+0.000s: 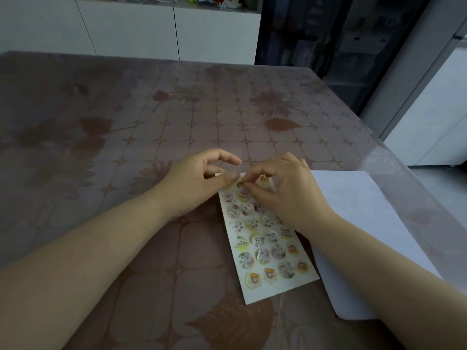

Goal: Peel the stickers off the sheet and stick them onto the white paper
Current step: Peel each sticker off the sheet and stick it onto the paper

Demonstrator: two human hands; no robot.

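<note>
A sticker sheet point(265, 248) lies on the table point(177, 122) in the lower middle of the frame, its right edge over the white paper point(366, 223). The left hand point(199, 183) holds the sheet's top corner, grip pinched on it. The right hand's point(285, 193) grip pinches a round sticker point(240, 183) at the sheet's top edge.

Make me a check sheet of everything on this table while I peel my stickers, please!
surface: brown flower-patterned tablecloth.
job's things: sticker sheet of round stickers, its right edge overlapping the white paper.
clutter: small blurred items atop the white cabinets.
grippers: left hand holds the sheet's top corner; right hand pinches a sticker at the sheet's top.
cables: nothing seen.
surroundings: white cabinets behind the table; dark glass-fronted cabinet.
</note>
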